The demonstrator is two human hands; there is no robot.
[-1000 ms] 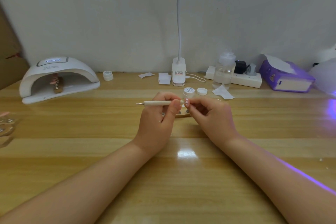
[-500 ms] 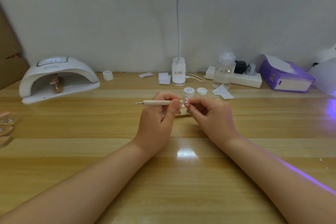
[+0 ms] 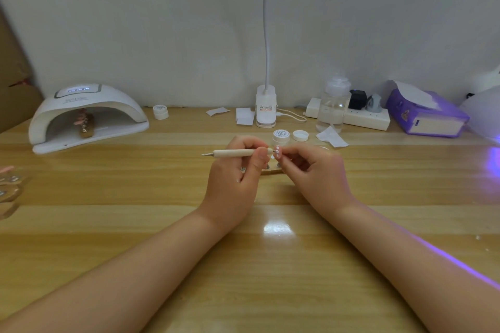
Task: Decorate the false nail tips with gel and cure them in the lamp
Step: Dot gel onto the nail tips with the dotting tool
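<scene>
From the head camera, your left hand (image 3: 232, 184) has its fingers curled round a pale dotting pen (image 3: 235, 153), which lies nearly level with its metal point sticking out toward nine o'clock and its other end meeting the nail tip. Your right hand (image 3: 316, 173) pinches that pink false nail tip (image 3: 278, 153) between thumb and forefinger, just at twelve o'clock of the knuckles; small white dots show on its face. Under both hands, partly hidden, a wooden holder strip (image 3: 272, 170) with metal studs lies on the tabletop (image 3: 162, 224).

Judge the tip as featherlight, thin and springy, with a glossy, slick surface. Hold it by its side edges or its root so the wet gel stays untouched; too hard a squeeze will likely flick it away or flex it. The pen is light and stiff, best held near the working end for control.

At twelve o'clock of your hands stands an open gel pot (image 3: 281, 136) with its white lid (image 3: 300, 135) just beside it. The curing lamp (image 3: 89, 116) sits well apart at ten o'clock, with another strip of pink tips (image 3: 84, 124) inside its mouth. A clip-on desk lamp (image 3: 266, 105), a clear pump bottle (image 3: 333, 105) and a purple tissue box (image 3: 426, 113) line the back edge.
</scene>
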